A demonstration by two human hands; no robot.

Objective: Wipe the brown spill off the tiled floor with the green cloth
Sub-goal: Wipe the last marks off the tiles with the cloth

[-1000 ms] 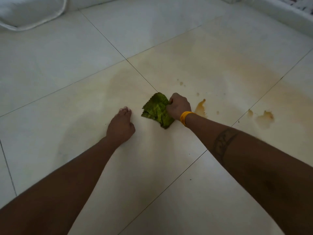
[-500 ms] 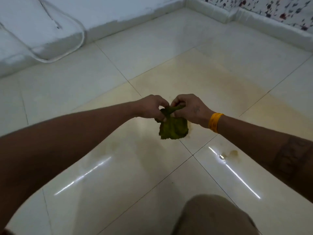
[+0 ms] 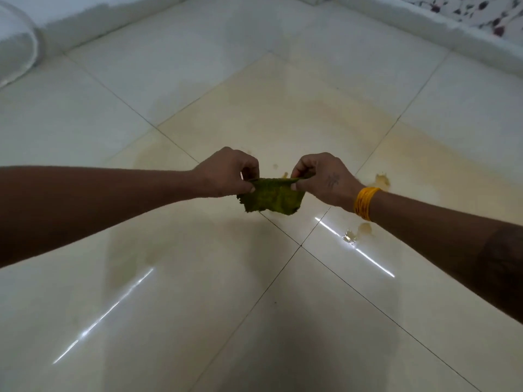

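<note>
The green cloth [image 3: 271,197] hangs in the air above the tiled floor [image 3: 198,306], stretched flat between both hands. My left hand [image 3: 226,174] pinches its upper left corner. My right hand [image 3: 322,178], with an orange band at the wrist, pinches its upper right corner. Brown spill marks lie on the floor below: one blot [image 3: 382,180] just past my right wrist, another [image 3: 363,229] under my right forearm, and small drops [image 3: 275,166] between my hands. A pale brown film [image 3: 297,117] spreads over the tiles beyond.
A low white skirting [image 3: 424,26] runs along the far right, with a speckled wall above it. A white rounded object [image 3: 14,52] sits at the far left by the back wall. Light streaks glint on the wet tiles near me.
The cloth left the floor, where my right hand pressed it, and was lifted. Both hands took hold of it and have now moved apart, spreading it out.
</note>
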